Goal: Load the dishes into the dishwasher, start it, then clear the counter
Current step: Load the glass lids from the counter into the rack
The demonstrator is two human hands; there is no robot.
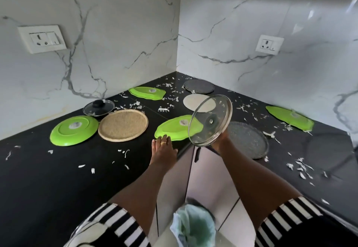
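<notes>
1. The right hand (219, 142) is closed on the lower rim of a clear glass lid (210, 120), holding it tilted up on edge above the front corner of the black desk (58, 173); the lid's underside faces the camera, with a few white flecks stuck to the glass.
2. The left hand (164, 151) lies open and flat on the desk edge, palm down, holding nothing; its fingertips touch the near rim of an overturned green plate (172, 128).
3. Behind the raised lid a pale round mat (193, 101) lies on the desk, partly hidden by the glass; a grey textured round mat (249, 140) lies just to the right of the right hand.
4. To the left sit a woven tan mat (123, 125), another upside-down green plate (74, 130) touching its rim, and a second glass lid with a black knob (99, 107) just behind them.
5. Further back lie a green tray (147, 92) and a dark round mat (199, 86) near the corner; 1 more green tray (289, 117) rests by the right wall.
6. White scraps (301, 166) are scattered over the desk.
7. Below, between the arms, a bin lined with a pale bag (195, 225) stands on the floor.
</notes>
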